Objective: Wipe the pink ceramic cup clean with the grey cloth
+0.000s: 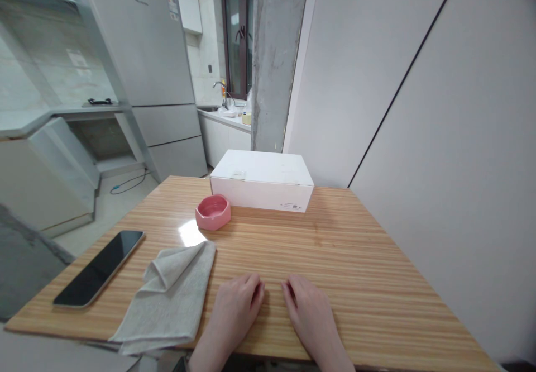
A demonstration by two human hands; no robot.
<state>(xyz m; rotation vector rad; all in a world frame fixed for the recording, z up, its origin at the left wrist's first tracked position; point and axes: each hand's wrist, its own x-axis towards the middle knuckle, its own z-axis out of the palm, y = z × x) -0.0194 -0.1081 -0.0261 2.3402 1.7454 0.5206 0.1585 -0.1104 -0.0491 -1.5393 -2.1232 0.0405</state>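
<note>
My left hand [239,300] rests on the wooden table [355,260] near its front edge, fingers curled under and closed. Beside it, a small gap away, my right hand [309,305] lies in the same closed pose. Neither hand shows anything held. Left of my left hand is a grey cloth [180,299], one corner folded over and its lower end reaching the table's front edge. A pink ashtray [213,213] sits beyond the cloth, close to a white box [259,189]. Farther left lies a phone [100,268], its dark screen facing up.
A white wall [452,182] runs along the table's right side. Behind the box stands a grey concrete pillar [278,65]. A tall refrigerator [142,48] and a kitchen counter [228,118] with a faucet [221,88] are in the background.
</note>
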